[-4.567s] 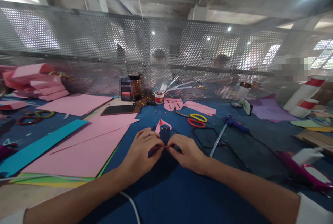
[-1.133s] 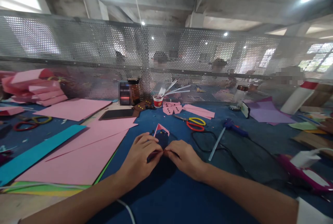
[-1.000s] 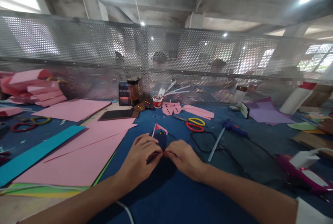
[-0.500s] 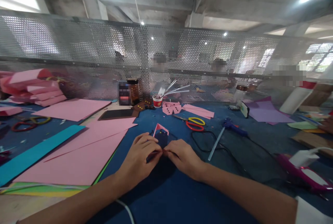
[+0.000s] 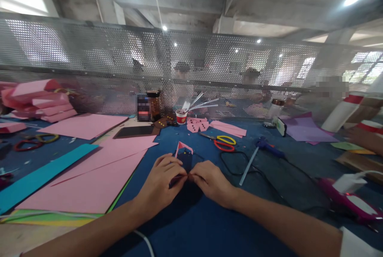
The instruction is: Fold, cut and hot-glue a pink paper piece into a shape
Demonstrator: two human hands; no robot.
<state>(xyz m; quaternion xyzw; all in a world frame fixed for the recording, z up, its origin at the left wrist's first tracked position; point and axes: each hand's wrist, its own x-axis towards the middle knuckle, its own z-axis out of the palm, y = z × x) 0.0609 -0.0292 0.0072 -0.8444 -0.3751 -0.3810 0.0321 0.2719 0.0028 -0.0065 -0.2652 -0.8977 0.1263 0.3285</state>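
A small dark blue piece with a pink folded paper edge (image 5: 186, 147) stands between my hands, over the blue tabletop (image 5: 191, 225). My left hand (image 5: 164, 177) is closed on the dark piece (image 5: 187, 160) at its lower left, the thumb meeting the bent fingers. From the right, my right hand (image 5: 211, 181) pinches at the near edge, its fingertips touching those of my left hand. Whatever lies between the right fingertips is too small to make out. Beyond the hands are scissors with red and yellow handles (image 5: 225, 140) and pink dotted paper pieces (image 5: 197, 124).
Pink sheets (image 5: 98, 173) and a turquoise strip (image 5: 48, 173) lie at left. A blue glue gun (image 5: 269, 148) with its cable and a magenta power strip (image 5: 351, 201) are at right. A red-white cup (image 5: 181, 117) stands behind. Another person's arm (image 5: 363, 139) reaches in at far right.
The pink-edged piece has tilted slightly to the left. My hands have hardly moved. At far right, another person's arm has come further into view.
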